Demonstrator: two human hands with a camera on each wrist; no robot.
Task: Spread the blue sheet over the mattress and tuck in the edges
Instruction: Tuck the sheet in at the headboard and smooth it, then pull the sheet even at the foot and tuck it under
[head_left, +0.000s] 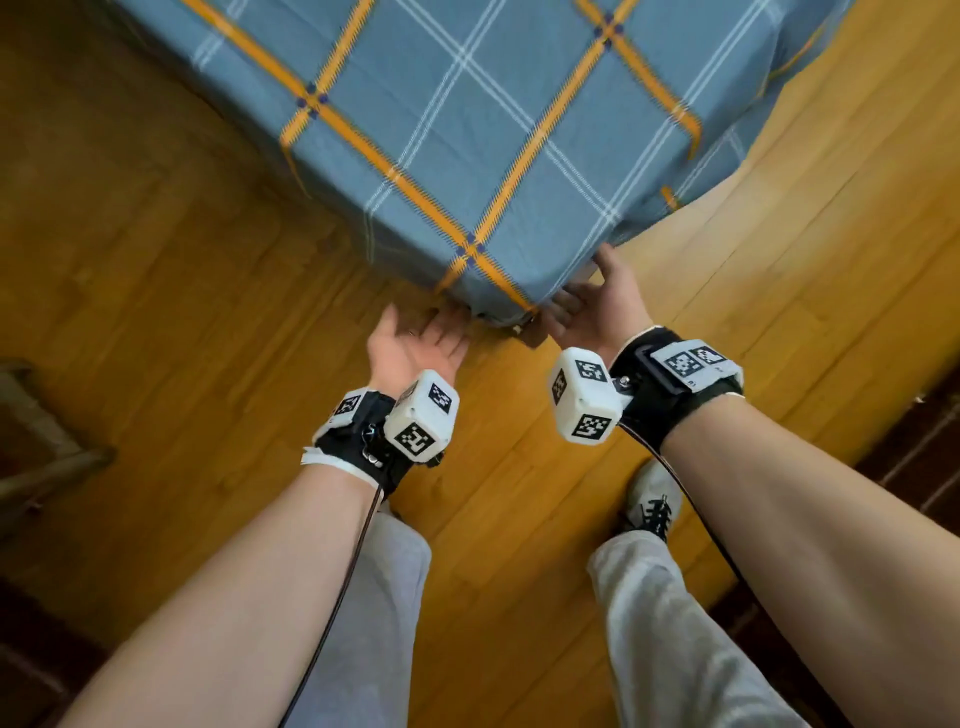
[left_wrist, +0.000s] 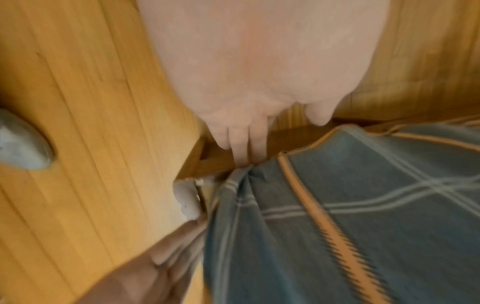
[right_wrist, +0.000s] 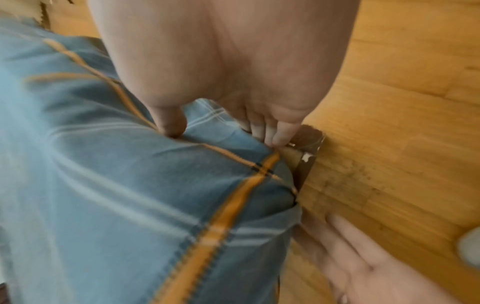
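Where both hands (head_left: 415, 343) meet, blue sheet (head_left: 498, 130) corner points.

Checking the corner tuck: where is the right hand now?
In the head view, the right hand is at the near mattress corner, right side, fingers under the blue sheet.

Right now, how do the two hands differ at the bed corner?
The left hand lies palm-up with its fingers straight, pushing under the corner; the right hand works the side, its thumb on the blue sheet. Both tuck the sheet under.
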